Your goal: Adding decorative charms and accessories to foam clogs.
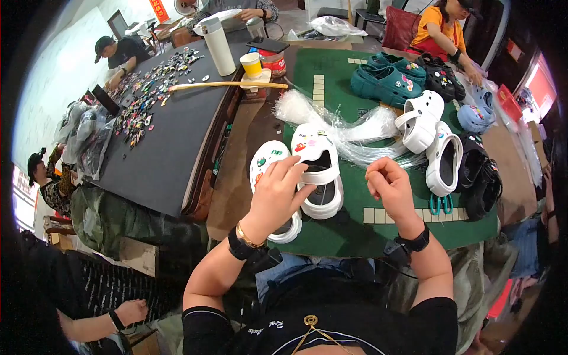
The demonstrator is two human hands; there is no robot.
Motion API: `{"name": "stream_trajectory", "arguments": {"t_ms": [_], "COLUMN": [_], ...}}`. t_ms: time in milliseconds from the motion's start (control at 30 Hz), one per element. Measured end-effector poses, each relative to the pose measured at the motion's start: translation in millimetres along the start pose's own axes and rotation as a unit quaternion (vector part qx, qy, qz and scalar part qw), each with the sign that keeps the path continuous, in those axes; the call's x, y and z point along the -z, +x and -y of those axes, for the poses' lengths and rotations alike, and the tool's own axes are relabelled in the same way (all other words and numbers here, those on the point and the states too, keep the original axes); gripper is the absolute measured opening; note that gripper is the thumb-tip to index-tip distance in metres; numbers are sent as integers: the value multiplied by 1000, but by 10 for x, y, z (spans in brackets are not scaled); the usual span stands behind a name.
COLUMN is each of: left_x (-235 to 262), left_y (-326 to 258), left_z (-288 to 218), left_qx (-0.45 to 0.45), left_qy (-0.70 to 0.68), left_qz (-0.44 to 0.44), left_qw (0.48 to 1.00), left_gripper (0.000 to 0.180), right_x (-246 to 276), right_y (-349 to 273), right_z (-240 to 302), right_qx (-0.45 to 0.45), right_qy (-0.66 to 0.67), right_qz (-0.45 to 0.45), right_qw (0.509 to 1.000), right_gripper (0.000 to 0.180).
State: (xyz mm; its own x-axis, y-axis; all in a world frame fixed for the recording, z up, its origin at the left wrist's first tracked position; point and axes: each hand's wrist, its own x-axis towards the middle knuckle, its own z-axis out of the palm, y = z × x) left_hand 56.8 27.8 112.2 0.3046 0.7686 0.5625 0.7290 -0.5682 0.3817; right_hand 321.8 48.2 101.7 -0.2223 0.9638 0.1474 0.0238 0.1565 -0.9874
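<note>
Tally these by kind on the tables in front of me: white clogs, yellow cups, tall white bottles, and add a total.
White clogs: 4
Yellow cup: 1
Tall white bottle: 1
Total: 6

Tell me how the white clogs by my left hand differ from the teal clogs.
Colour: the white clogs are white outside with dark insoles; the teal clogs are teal outside.
Direction: the white clogs' toes point away from you, while the teal clogs' toes point toward the right.
Place: the white clogs are by your left hand; the teal clogs sit farther off, beyond both hands.
Both have colourful charms on their toes.
</note>
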Motion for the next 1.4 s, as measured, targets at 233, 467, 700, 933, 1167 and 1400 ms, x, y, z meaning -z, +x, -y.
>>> {"name": "stream_trajectory", "arguments": {"t_ms": [233,467,700,933,1167,1400], "left_x": [207,326,386,419,380,359], "left_y": [-129,-408,-480,-382,-343,-312], "left_z": [198,442,526,477,508,547], "left_qx": [88,284,282,320,354,366], "left_qy": [-38,-212,-245,-343,-444,-365], "left_qz": [-30,-37,58,107,114,48], "left_qw": [995,934,926,877,815,855], "left_gripper": [39,19,33,33,25,19], "right_x": [-210,-452,-771,-982,-1031,-1055], "right_y": [-274,-387,-345,-323,-310,-292], "right_z": [237,107,-127,-214,-240,-228], "right_qx": [-8,0,5,16,15,21], "right_qy": [268,267,270,291,303,303], "right_qz": [49,110,108,90,96,98], "right_qw": [962,957,957,952,948,948], "right_gripper": [4,9,8,8,8,8]}}
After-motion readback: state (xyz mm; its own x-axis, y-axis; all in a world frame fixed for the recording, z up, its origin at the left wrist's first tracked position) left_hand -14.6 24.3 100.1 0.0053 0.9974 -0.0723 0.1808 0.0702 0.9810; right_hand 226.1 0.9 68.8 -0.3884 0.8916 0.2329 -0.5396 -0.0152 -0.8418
